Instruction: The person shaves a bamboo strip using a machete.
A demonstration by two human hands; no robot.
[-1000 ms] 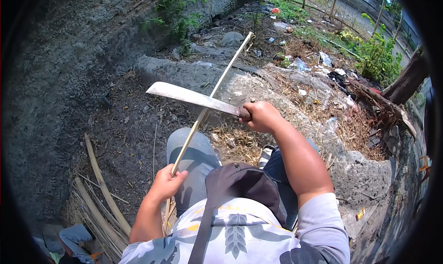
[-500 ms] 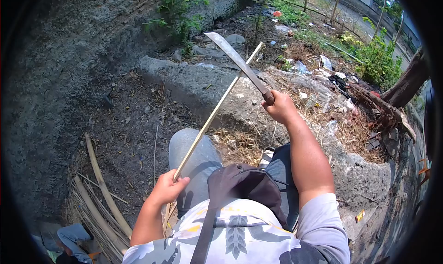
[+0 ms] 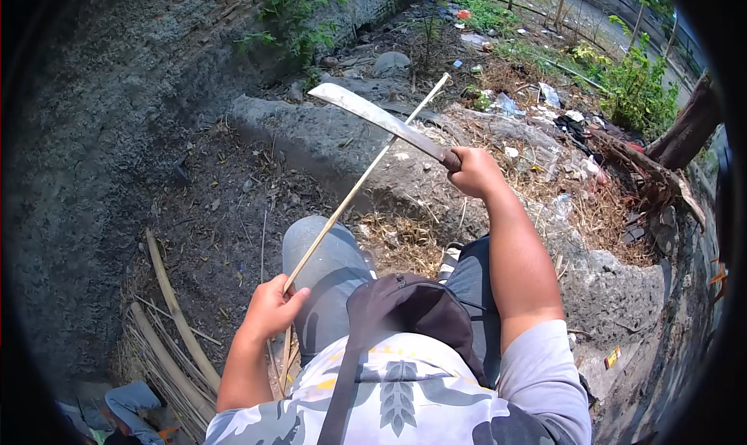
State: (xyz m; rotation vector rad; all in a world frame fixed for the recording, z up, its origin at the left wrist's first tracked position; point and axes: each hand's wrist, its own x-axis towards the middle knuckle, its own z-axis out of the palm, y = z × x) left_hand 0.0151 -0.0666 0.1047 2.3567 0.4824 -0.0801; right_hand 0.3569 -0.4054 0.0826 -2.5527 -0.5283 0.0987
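My right hand [image 3: 474, 173] is wrapped round the dark handle of a machete [image 3: 373, 117], whose long blade points to the upper left. The blade crosses a thin strip of split bamboo [image 3: 354, 190] near its far end. Closed on the lower part of that strip is my left hand [image 3: 274, 309], held beside my left knee. From there the strip slants up and away to the right, over my knee, and its tip looks frayed. Below my left hand, pale strip ends [image 3: 285, 359] show next to my leg.
Long bamboo pieces and thin strips [image 3: 175, 289] lie on the ground at lower left, near another person's leg [image 3: 134, 406]. A rough stone ledge [image 3: 296, 130] runs ahead of me. Litter [image 3: 548, 95] and a tree trunk [image 3: 689, 126] are at right; a wall [image 3: 101, 134] stands at left.
The machete blade has swung down to the left and now lies flatter across the strip. The strip has turned slightly on its axis, and my left hand has shifted a little left.
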